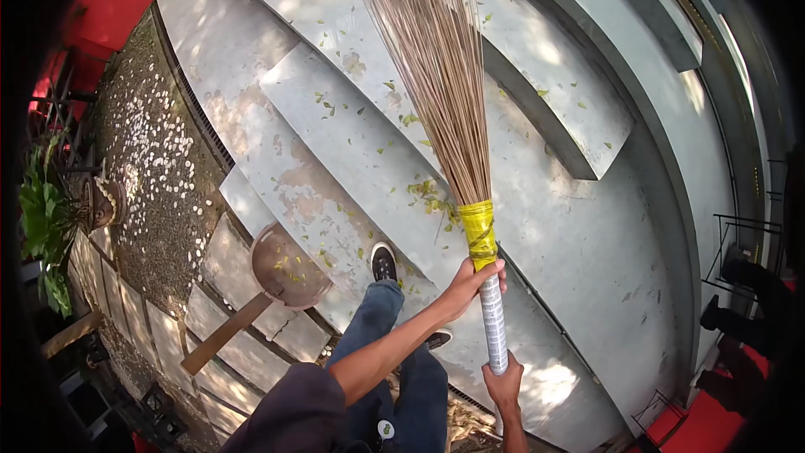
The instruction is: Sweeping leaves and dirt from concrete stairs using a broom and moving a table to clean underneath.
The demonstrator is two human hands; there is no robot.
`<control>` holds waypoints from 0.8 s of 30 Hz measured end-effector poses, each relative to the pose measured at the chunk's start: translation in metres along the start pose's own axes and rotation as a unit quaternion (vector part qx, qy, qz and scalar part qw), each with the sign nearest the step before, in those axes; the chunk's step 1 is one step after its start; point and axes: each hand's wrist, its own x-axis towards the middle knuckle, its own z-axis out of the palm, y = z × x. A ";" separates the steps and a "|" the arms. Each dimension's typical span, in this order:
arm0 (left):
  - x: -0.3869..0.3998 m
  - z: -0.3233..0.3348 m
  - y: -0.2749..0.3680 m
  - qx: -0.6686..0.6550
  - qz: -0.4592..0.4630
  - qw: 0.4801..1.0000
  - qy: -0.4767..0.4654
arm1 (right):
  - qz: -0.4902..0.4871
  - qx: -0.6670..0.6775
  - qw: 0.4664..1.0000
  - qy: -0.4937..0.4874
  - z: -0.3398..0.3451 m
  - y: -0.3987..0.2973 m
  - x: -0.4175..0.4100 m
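A stick broom [456, 94] made of thin stiff ribs points up and away from me, its bristles fanned out above the concrete. Yellow tape [478, 226] binds the base of its bristles, and the handle [492, 321] is wrapped in pale patterned material. Just under the yellow binding, my left hand [468, 286] grips the handle. My right hand [504, 380] is closed around it lower down. To the left of my feet rests a round brown pan [292, 270] with a long wooden handle [226, 333]; leaves lie in it. A small heap of yellow-green leaves [434, 195] lies beside the broom.
Concrete steps [352, 157] and a raised grey block [560, 107] hold scattered leaves. Pebbled ground [157, 145], stone slabs [233, 270] and a potted plant [47, 220] are on the left. At the right edge, people's dark-clothed legs [755, 277] show near metal frames [742, 233].
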 end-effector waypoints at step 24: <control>-0.075 -0.176 0.138 -0.177 0.074 0.949 0.249 | 0.007 -0.111 0.976 -0.189 0.067 -0.064 -0.056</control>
